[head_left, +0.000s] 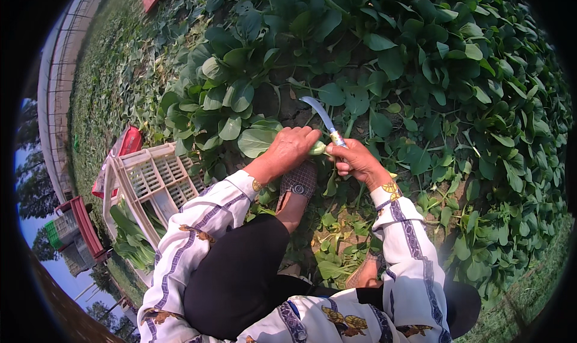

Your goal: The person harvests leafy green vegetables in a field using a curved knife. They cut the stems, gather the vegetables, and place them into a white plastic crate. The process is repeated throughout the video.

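Dark trousers [237, 277] and white patterned sleeves [186, 247] are seen nearest, the knees bent in a low squat. A checked shoe [299, 182] is planted just below the hands; yellowed leaves [336, 238] are scattered on the soil between the feet.

A leafy green [256, 142] is held crosswise by the left hand [288, 149]. Its stems are enclosed under the curled fingers, which are pressed together over them; the left thumb is hidden. The broad leaves are left protruding on the wrist side, and the pale stem base is exposed past the fingertips, directed at the right hand [359, 162].

A curved knife [321, 116] is gripped there by its patterned handle, the fingers folded beneath. The blade is pointed up and away from the body, above the stem base. The right thumb is set right at that base; whether it is touched cannot be told.

Beyond the hands, the ground is covered by rows of growing greens [421, 48]. Off to the left, a pale slatted crate [157, 177] is stood, with greens visible inside. Behind it a red bag [127, 153] is seen, and farther off, a red vehicle bed [86, 229] and trees [33, 183].
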`<state>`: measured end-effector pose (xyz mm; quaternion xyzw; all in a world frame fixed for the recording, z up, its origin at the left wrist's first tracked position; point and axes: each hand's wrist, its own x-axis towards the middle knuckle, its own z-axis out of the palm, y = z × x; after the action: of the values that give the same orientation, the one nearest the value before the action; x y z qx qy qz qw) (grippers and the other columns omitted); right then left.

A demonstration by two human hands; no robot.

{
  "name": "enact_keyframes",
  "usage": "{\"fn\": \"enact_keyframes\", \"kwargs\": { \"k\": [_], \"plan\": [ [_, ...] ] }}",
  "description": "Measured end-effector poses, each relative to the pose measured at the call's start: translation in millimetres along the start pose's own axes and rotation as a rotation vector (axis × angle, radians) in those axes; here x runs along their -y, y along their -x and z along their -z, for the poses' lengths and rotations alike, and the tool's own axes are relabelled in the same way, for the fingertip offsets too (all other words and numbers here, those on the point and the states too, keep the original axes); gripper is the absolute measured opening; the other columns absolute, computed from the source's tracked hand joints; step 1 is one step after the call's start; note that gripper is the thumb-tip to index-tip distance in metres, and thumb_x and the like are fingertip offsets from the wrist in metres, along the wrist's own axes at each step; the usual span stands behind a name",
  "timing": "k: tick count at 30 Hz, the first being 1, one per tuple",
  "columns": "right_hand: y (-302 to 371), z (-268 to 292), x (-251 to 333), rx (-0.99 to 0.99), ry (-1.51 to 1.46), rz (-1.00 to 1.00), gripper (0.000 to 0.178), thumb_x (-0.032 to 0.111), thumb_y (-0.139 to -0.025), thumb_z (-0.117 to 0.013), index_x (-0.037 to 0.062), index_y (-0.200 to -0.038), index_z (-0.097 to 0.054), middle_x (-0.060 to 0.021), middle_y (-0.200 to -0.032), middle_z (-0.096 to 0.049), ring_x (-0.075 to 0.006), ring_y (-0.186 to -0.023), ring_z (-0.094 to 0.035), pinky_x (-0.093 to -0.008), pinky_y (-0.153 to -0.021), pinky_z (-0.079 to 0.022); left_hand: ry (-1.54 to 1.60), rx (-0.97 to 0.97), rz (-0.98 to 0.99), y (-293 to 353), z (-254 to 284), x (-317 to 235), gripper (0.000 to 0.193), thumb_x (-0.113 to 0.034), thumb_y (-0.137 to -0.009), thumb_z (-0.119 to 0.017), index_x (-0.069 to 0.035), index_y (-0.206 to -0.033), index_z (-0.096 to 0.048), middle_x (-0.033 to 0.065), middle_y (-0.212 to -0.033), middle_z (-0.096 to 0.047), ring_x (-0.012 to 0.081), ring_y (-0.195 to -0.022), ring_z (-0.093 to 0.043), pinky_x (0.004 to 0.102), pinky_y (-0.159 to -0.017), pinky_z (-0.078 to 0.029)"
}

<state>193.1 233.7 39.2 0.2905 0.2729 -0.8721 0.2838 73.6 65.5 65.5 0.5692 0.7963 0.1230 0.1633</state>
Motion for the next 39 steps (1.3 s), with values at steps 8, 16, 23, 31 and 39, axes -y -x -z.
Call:
{"fn": "enact_keyframes", "kwargs": {
  "k": [8, 16, 23, 31, 39],
  "plan": [
    [7.5, 11.2, 11.6, -0.504, 0.719, 0.48, 0.02, 0.019, -0.081, -0.067, 0.0027, -0.082, -0.056, -0.004, -0.07, -0.057, -0.0112, -0.049, -0.052, -0.025, -0.045, -0.04, 0.945, 0.236, 0.611, -12.3, 9.9, 22.4, 0.021, -0.025, -0.084, -0.064, -0.007, -0.084, -0.054, 0.0034, -0.07, -0.06, 0.0147, -0.062, -0.058, 0.0286, -0.055, -0.045],
    [-6.5, 8.8, -37.5, -0.587, 1.175, 1.165, 0.041, 0.014, -0.074, -0.073, 0.0057, -0.11, -0.055, -0.0123, -0.085, -0.063, -0.0279, -0.07, -0.063, -0.0313, -0.058, -0.05, 1.555, 0.292, 0.694, 7.1, -2.2, 28.8, 0.022, -0.024, -0.086, -0.064, -0.006, -0.086, -0.052, -0.0014, -0.061, -0.048, 0.0067, -0.049, -0.043, 0.0211, -0.046, -0.035],
    [-10.8, 21.7, -45.4, -0.579, 1.266, 1.175, 0.049, 0.008, -0.07, -0.074, 0.009, -0.116, -0.055, -0.0096, -0.088, -0.064, -0.0252, -0.07, -0.064, -0.0307, -0.056, -0.05, 1.729, 0.314, 0.753, 5.6, -9.2, 30.5, 0.02, -0.017, -0.083, -0.066, -0.005, -0.089, -0.051, -0.0024, -0.057, -0.042, 0.0058, -0.043, -0.036, 0.0203, -0.042, -0.029],
    [-9.6, 31.5, -42.8, -0.589, 1.327, 1.213, 0.056, 0.008, -0.069, -0.074, 0.0122, -0.121, -0.054, -0.0081, -0.09, -0.064, -0.0244, -0.071, -0.064, -0.0305, -0.056, -0.05, 1.919, 0.389, 0.757, 0.6, -13.4, 25.8, 0.017, -0.017, -0.085, -0.059, -0.003, -0.087, -0.05, -0.0017, -0.055, -0.043, 0.0029, -0.04, -0.034, 0.0182, -0.039, -0.026],
    [-23.6, 51.6, -31.6, -0.607, 1.587, 0.828, 0.044, 0.023, -0.077, -0.068, 0.0108, -0.117, -0.055, -0.0092, -0.093, -0.064, -0.0276, -0.072, -0.064, -0.0348, -0.059, -0.051, 1.629, 0.663, 0.634, -25.9, -17.1, 1.4, 0.021, -0.02, -0.083, -0.062, -0.001, -0.091, -0.054, 0.0028, -0.059, -0.052, 0.004, -0.041, -0.037, 0.018, -0.039, -0.029]
  ]
}}
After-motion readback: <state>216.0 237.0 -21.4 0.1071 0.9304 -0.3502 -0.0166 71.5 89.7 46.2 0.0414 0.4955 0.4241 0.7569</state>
